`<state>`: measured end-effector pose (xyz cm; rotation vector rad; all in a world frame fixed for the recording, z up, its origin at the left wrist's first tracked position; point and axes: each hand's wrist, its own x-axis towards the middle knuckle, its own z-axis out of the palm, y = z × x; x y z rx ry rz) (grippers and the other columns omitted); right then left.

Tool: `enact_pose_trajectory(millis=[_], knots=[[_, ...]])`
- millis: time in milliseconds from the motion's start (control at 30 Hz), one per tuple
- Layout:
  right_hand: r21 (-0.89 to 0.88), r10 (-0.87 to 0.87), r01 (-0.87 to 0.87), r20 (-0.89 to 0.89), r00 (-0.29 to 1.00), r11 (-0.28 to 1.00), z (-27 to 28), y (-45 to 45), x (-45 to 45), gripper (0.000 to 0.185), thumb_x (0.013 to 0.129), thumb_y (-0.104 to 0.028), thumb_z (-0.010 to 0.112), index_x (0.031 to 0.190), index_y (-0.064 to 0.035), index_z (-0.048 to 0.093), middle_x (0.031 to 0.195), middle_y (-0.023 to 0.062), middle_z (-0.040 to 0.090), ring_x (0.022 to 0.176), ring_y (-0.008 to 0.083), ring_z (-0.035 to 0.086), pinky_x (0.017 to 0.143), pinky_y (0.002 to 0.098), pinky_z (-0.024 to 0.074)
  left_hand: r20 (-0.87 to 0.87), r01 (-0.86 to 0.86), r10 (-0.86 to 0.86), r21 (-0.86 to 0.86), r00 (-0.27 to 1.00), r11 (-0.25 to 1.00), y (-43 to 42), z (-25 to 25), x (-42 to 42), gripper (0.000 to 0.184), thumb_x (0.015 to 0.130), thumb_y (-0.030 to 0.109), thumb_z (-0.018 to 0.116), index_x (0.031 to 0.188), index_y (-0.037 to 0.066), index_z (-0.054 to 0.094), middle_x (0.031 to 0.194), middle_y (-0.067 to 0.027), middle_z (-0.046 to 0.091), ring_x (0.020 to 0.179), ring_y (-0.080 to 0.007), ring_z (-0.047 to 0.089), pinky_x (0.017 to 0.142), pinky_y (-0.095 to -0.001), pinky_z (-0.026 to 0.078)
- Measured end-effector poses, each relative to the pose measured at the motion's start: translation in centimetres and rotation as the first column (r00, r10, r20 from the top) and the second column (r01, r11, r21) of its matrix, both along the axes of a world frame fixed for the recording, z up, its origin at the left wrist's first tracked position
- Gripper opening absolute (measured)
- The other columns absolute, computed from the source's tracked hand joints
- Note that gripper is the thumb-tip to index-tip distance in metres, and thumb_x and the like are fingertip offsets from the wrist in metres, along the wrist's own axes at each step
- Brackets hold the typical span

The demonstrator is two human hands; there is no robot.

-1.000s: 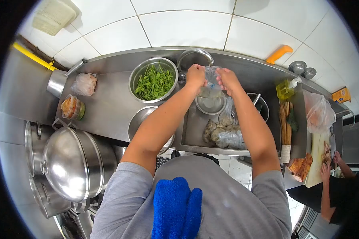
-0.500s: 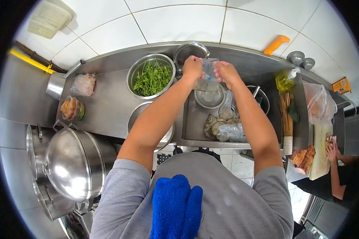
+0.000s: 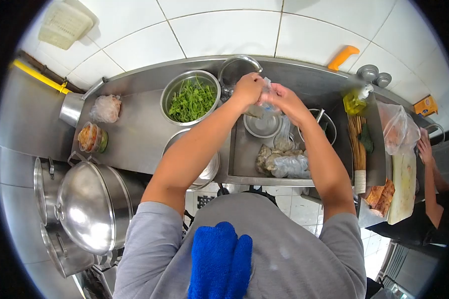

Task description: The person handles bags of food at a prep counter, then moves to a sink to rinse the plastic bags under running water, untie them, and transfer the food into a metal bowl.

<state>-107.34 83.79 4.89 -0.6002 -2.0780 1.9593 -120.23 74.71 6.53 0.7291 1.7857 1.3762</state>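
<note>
Close together over the sink, my left hand and my right hand both grip a clear plastic bag. The fingers of each hand are closed on its upper part, and the bag is bunched between them. What fills the bag's lower part is mostly hidden by my hands. Just below them stands a metal bowl in the sink. Nearer to me in the sink lie more filled plastic bags. The curved faucet rises right behind my left hand.
Left of the sink stands a metal bowl of leafy greens, with another metal bowl in front. Large lidded pots stand at the left. Right are a bamboo brush, soap bottle, cutting board and another person's hand.
My hands have come closer together, and the bag, stretched between them before, is now bunched up. The other person's hands have moved from the cutting board toward the back.
</note>
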Motion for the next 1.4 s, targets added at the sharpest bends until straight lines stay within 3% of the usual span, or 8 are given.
enact_pose_trajectory(millis=[133, 200, 333, 467, 600, 667, 833, 1400], knots=[[0.547, -0.065, 0.117, -0.113, 0.991, 0.829, -0.2, -2.3, 1.7, 0.036, 0.074, -0.020, 0.072, 0.096, 0.0005, 0.052, 0.087, 0.0150, 0.061, 0.079, 0.0287, 0.059, 0.071, 0.0358, 0.0463, 0.023, 0.200, -0.201, 0.022, 0.979, 0.979, -1.3, 2.8, 1.3, 0.021, 0.087, 0.020, 0.053, 0.091, -0.001, 0.057, 0.072, -0.0076, 0.057, 0.055, -0.0142, 0.055, 0.047, -0.0285, 0.048], [0.572, -0.162, 0.215, -0.142, 0.976, 0.792, 0.5, -2.8, 2.1, 0.030, 0.075, -0.018, 0.070, 0.092, 0.0005, 0.053, 0.083, 0.0169, 0.061, 0.077, 0.0318, 0.059, 0.069, 0.0365, 0.0461, -0.547, 0.325, -0.267, 0.010, 0.794, 0.946, -2.2, 4.3, 2.4, 0.029, 0.086, 0.023, 0.057, 0.099, -0.003, 0.059, 0.084, -0.0104, 0.061, 0.069, -0.0166, 0.059, 0.061, -0.0290, 0.051], [0.587, -0.317, 0.303, -0.082, 0.945, 0.751, 5.4, -4.2, 3.4, 0.020, 0.079, -0.017, 0.063, 0.083, 0.0010, 0.054, 0.073, 0.0196, 0.059, 0.071, 0.0375, 0.057, 0.064, 0.0395, 0.0450, -0.320, 0.110, -0.029, 0.239, 0.947, 0.965, -6.1, 4.4, 3.1, 0.070, 0.077, 0.029, 0.069, 0.132, -0.002, 0.039, 0.122, -0.0191, 0.051, 0.108, -0.0267, 0.053, 0.094, -0.0334, 0.042], [0.633, -0.316, 0.284, -0.066, 0.947, 0.720, 7.6, -4.4, 3.7, 0.021, 0.083, -0.020, 0.060, 0.088, -0.0001, 0.057, 0.070, 0.0075, 0.060, 0.059, 0.0144, 0.054, 0.057, 0.0303, 0.0439, -0.467, 0.341, -0.281, 0.048, 0.839, 0.939, -8.1, -0.1, 4.4, 0.126, 0.058, 0.047, 0.081, 0.139, -0.011, 0.004, 0.147, -0.0261, 0.013, 0.139, -0.0303, 0.011, 0.111, -0.0396, 0.014], [0.598, -0.278, 0.302, -0.136, 0.951, 0.742, 9.9, -5.5, 2.2, 0.022, 0.082, -0.020, 0.061, 0.087, 0.0011, 0.056, 0.071, 0.0081, 0.061, 0.062, 0.0140, 0.056, 0.059, 0.0303, 0.0448, -0.576, 0.312, -0.206, 0.090, 0.791, 0.946, -5.7, -1.0, 5.1, 0.132, 0.051, 0.055, 0.080, 0.142, -0.003, 0.003, 0.147, -0.0216, 0.015, 0.138, -0.0322, 0.013, 0.109, -0.0505, 0.010], [0.561, -0.258, 0.310, -0.172, 0.951, 0.767, 10.9, -6.5, 1.4, 0.028, 0.078, -0.025, 0.062, 0.083, 0.0007, 0.054, 0.078, 0.0214, 0.060, 0.074, 0.0392, 0.058, 0.065, 0.0414, 0.0457, -0.616, 0.291, -0.139, 0.153, 0.775, 0.945, -4.5, -2.2, 4.8, 0.122, 0.053, 0.051, 0.080, 0.141, 0.000, 0.012, 0.144, -0.0206, 0.022, 0.135, -0.0326, 0.020, 0.108, -0.0490, 0.015], [0.581, -0.127, 0.209, -0.180, 0.975, 0.786, 12.4, -8.7, -0.1, 0.025, 0.076, -0.023, 0.062, 0.082, 0.0002, 0.054, 0.077, 0.0210, 0.060, 0.074, 0.0393, 0.058, 0.065, 0.0420, 0.0457, -0.409, 0.247, -0.091, 0.346, 0.908, 0.905, -4.7, -1.7, 4.7, 0.084, 0.064, 0.038, 0.077, 0.129, 0.004, 0.036, 0.132, -0.0169, 0.040, 0.123, -0.0310, 0.039, 0.101, -0.0436, 0.031], [0.510, 0.251, -0.128, -0.178, 0.952, 0.850, 15.0, -8.9, 0.4, 0.020, 0.080, -0.012, 0.060, 0.073, -0.0004, 0.046, 0.062, 0.0002, 0.049, 0.059, 0.0064, 0.040, 0.055, 0.0261, 0.0367, -0.535, 0.237, 0.091, 0.512, 0.840, 0.826, -7.0, 1.7, 3.9, 0.035, 0.081, 0.014, 0.058, 0.112, -0.001, 0.052, 0.110, -0.0162, 0.056, 0.107, -0.0270, 0.052, 0.089, -0.0372, 0.041]])
